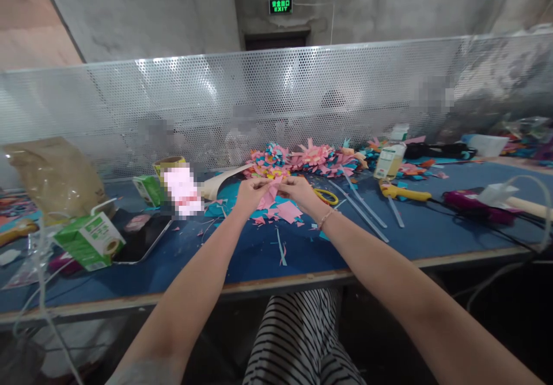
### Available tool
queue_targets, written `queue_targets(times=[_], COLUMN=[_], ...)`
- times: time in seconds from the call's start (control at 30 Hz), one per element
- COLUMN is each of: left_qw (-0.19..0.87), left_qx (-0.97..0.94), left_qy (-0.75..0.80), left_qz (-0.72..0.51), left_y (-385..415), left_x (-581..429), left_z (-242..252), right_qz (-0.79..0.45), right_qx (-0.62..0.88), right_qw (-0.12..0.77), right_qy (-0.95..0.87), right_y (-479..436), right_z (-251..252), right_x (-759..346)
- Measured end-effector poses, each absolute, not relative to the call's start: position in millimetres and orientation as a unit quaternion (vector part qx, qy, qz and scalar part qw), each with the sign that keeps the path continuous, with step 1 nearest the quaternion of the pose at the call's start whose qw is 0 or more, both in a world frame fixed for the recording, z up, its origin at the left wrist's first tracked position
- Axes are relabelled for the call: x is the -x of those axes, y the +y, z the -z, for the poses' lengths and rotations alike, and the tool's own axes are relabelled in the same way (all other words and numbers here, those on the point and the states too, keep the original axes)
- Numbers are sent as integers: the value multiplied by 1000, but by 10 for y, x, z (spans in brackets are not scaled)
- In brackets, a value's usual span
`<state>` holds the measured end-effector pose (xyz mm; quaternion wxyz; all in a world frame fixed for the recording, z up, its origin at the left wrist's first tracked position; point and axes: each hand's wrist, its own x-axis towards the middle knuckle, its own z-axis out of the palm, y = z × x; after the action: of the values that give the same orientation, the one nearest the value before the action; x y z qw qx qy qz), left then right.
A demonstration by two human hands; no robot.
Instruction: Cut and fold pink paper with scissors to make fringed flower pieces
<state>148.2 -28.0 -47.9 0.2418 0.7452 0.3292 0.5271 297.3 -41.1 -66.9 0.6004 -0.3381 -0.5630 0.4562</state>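
Note:
Over the middle of the blue table, my left hand [253, 195] and my right hand [298, 192] pinch a piece of pink paper [272, 192] between them. Both hands are closed on it with their fingertips close together. More pink paper pieces [288, 212] and small scraps lie on the table just below. Right behind my hands is a heap of pink, blue and yellow paper flowers [319, 157]. Yellow-handled scissors [326, 196] lie beside my right wrist, partly hidden by it.
Translucent glue sticks [360, 209], a yellow glue gun [406, 192] and a bottle [391, 153] are on the right. To the left are a green drink carton [90, 241], a dark tablet [140, 240] and a brown bag [60, 177]. A perforated metal screen [207, 97] borders the back.

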Motion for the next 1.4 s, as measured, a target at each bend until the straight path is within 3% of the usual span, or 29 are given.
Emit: queue_targets(times=[0.33, 1.07, 1.4], left_qw=[274, 210, 242], left_qx=[-713, -727, -759], left_qy=[348, 354, 335], left_qz=[-544, -549, -503], left_y=[-198, -207, -186], left_x=[-1479, -1472, -1437], left_z=[562, 552, 509], right_qz=[-423, -454, -434], right_qx=[345, 349, 376], right_qw=[571, 477, 535], right_qy=[-613, -667, -620], right_y=[-361, -456, -390], right_z=[706, 669, 647], right_x=[-2960, -2985, -3070])
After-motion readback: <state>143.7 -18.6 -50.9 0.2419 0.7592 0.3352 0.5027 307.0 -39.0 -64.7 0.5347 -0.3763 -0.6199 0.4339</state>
